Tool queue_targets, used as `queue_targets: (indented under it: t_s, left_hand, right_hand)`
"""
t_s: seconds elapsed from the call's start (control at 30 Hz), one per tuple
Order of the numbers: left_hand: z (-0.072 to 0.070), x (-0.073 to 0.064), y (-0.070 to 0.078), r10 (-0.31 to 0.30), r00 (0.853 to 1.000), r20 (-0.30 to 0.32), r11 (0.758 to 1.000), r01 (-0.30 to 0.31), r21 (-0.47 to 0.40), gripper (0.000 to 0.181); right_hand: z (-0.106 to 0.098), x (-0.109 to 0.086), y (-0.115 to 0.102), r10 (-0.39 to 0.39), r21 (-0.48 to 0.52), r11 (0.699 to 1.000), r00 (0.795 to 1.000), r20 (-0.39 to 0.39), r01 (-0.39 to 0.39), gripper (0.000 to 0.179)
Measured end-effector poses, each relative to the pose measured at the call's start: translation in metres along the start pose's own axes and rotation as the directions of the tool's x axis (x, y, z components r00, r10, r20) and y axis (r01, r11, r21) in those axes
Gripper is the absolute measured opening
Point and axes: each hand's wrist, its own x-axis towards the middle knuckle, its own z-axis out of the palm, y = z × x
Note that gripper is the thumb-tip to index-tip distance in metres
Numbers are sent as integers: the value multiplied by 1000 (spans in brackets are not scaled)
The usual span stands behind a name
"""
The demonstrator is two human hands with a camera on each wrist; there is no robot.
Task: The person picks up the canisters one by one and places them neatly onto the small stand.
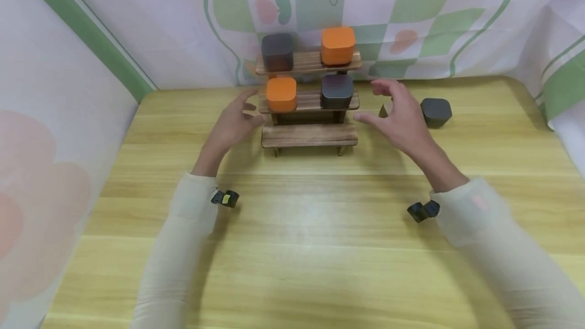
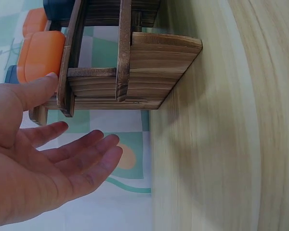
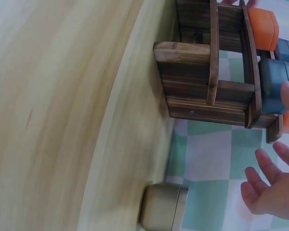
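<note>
A three-tier wooden display stand stands at the back of the table. On its top tier sit a dark rounded box at left and an orange one at right. The middle tier carries an orange box at left and a dark one at right; nothing sits on the lowest tier. My left hand is beside the stand's left side, fingers spread and holding nothing. To the right of the stand my right hand is held with thumb and fingers apart, also holding nothing.
Another dark box stands on the table right of my right hand. A small tan thing is mostly hidden behind that hand. A patterned cloth hangs behind the stand. Each sleeve cuff bears a small black camera.
</note>
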Motion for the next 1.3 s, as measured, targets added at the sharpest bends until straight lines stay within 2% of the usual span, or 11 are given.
queue_targets:
  t_s: [0.47, 0.87, 1.1, 1.3]
  left_hand:
    - [-4, -6, -3, 45, 999, 14, 999, -45, 13, 74]
    - [-7, -14, -6, -20, 1000, 18, 1000, 20, 15, 74]
    - [-5, -17, -9, -14, 999, 37, 1000, 13, 24, 69]
    - [-1, -21, -14, -11, 998, 54, 999, 9, 41, 69]
  right_hand:
    - [-4, -6, 12, 5, 5, 1000, 1000, 24, -5, 75]
    - [-7, -14, 29, 15, 27, 1000, 1000, 11, -16, 74]
    - [-13, -19, 37, 66, 28, 997, 998, 16, -66, 77]
    - [-22, -21, 50, 79, 53, 996, 997, -25, -77, 71]
